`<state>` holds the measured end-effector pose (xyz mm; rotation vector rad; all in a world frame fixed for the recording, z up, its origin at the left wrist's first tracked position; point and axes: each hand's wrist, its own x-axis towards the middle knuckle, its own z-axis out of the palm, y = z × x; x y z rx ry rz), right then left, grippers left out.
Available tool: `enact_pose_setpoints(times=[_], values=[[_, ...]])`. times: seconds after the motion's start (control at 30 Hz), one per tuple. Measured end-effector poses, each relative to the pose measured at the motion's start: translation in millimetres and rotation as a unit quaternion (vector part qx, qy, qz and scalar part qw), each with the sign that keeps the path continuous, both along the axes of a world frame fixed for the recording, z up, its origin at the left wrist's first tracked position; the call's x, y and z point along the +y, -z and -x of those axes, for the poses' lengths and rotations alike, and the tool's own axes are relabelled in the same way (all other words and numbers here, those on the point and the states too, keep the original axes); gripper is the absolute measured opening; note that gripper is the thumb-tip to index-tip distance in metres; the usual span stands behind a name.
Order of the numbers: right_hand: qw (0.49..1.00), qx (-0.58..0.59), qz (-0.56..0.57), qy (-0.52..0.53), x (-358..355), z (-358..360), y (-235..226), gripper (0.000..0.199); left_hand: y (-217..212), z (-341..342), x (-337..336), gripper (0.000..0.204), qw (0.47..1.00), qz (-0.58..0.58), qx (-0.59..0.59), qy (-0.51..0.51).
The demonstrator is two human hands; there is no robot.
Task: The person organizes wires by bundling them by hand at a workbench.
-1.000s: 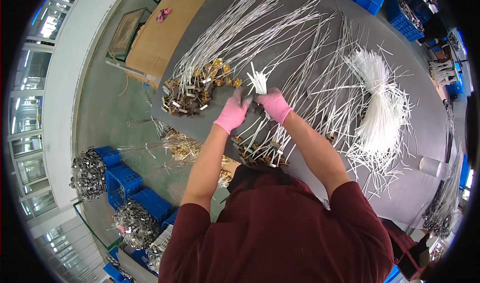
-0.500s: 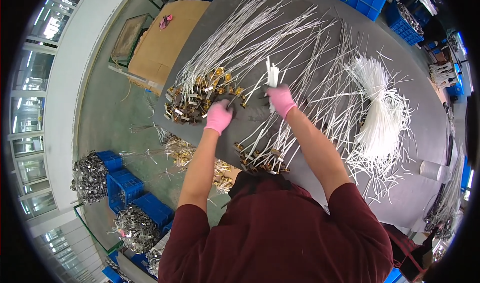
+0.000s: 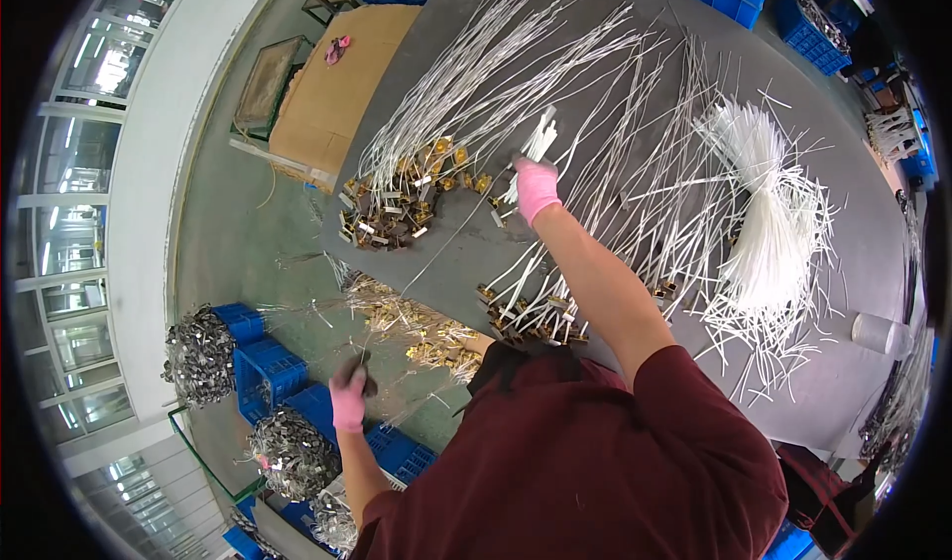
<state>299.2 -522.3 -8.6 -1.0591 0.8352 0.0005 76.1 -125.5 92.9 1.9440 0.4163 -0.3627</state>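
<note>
My right hand (image 3: 536, 185), in a pink glove with dark fingertips, is closed around a bunch of short white tubes (image 3: 541, 136) above the table. Just left of it lies a pile of brass-and-dark metal parts (image 3: 392, 211) with long white sleeved leads (image 3: 436, 84) fanning toward the far side. My left hand (image 3: 351, 393), gloved the same way, is low and left, off the table's edge. Its fingers are closed on a thin wire (image 3: 439, 254) that runs up toward my right hand; the wire's ends are hard to make out.
A large tied bundle of white tubes (image 3: 769, 223) lies on the right of the grey table (image 3: 793, 401), near a clear plastic cup (image 3: 873, 333). More leaded parts (image 3: 531, 314) sit by my waist. Blue crates (image 3: 268, 372) and heaps of metal pieces (image 3: 291, 453) stand on the floor at left.
My left hand has swung from beside the brass parts down and left past the table edge, drawing the thin wire out. My right hand has shifted slightly left with the tubes, which now tilt.
</note>
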Motion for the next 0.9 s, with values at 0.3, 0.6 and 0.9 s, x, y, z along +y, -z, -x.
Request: enact_pose_setpoints(times=[0.3, 0.6, 0.9], values=[[0.996, -0.059, 0.027, 0.054, -19.3, -13.9, -10.9, 0.047, 27.5, 78.8, 60.8, 0.033, 0.992, 0.044, 0.005, -0.116], [0.987, -0.028, 0.097, -0.128, -7.7, 14.0, -33.2, 0.032, 9.3, 52.1, 21.1, 0.042, 0.993, 0.1, -0.013, -0.061], [0.966, -0.036, 0.125, -0.224, -14.3, 31.0, -84.7, 0.046, 29.3, -14.5, -63.2, 0.045, 0.923, 0.384, 0.023, -0.01]])
